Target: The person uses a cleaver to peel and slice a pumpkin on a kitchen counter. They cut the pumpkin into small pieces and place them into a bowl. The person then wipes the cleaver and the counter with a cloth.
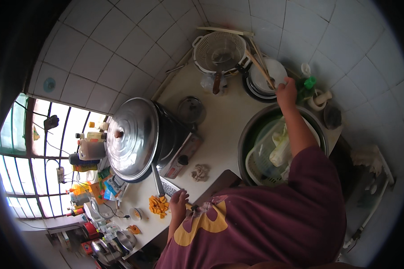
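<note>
My right hand (286,92) reaches to the rim of a stack of white plates and metal bowls (265,72); whether its fingers grip the rim or something small cannot be made out. Wooden sticks (258,64) lean over that stack. Below my right forearm, a large metal basin (245,134) holds a pale basket (254,164) with a leafy green-white vegetable (279,154). My left hand (178,201), loosely curled with nothing visible in it, is over the counter edge beside a knife blade (170,188). Near it lies a pile of orange vegetable pieces (159,205).
A large lidded pot (133,138) stands on a portable stove (182,158) at left. A crumpled cloth (199,172) lies before it. White colander (202,53), small round lidded container (190,108), green-capped bottle (309,83), mortar and pestle (319,100) stand farther back. Bottles (91,149) line the window.
</note>
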`<act>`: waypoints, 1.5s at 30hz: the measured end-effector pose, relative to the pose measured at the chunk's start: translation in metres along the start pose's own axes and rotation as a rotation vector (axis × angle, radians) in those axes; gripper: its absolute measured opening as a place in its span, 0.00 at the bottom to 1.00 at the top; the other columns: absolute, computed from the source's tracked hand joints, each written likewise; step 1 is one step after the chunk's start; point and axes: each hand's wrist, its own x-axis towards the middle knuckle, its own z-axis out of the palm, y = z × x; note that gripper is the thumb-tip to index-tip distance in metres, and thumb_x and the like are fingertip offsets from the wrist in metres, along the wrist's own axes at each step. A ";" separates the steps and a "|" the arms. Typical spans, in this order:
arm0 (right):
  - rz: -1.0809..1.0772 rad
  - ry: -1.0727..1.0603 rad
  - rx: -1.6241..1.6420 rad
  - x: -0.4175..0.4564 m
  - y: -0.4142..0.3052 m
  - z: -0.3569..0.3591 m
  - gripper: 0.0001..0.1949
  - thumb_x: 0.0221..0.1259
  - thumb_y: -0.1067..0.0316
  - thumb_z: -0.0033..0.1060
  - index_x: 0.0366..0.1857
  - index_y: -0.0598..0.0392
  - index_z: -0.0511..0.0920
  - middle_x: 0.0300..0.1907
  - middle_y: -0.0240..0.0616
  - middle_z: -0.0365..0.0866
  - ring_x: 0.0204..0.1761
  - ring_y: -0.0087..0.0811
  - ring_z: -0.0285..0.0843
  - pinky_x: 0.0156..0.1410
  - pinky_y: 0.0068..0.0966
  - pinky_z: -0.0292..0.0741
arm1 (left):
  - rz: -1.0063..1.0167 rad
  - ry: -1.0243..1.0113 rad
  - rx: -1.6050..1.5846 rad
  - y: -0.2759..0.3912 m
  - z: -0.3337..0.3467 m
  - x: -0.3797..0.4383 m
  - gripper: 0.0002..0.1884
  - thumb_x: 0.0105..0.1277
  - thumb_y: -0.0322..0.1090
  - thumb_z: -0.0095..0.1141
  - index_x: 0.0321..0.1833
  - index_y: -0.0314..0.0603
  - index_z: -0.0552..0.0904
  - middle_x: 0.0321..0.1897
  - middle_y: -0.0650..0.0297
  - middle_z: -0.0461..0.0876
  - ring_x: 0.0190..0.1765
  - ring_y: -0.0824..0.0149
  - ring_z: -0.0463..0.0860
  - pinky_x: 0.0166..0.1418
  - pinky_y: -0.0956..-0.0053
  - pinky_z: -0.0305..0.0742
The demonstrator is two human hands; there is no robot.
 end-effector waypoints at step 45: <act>-0.434 -0.060 -0.132 0.019 -0.091 -0.008 0.16 0.71 0.52 0.45 0.45 0.55 0.71 0.35 0.50 0.83 0.39 0.56 0.80 0.43 0.48 0.75 | -0.050 -0.564 -0.525 0.067 0.091 0.023 0.39 0.68 0.42 0.47 0.78 0.57 0.44 0.62 0.49 0.67 0.56 0.46 0.78 0.58 0.53 0.75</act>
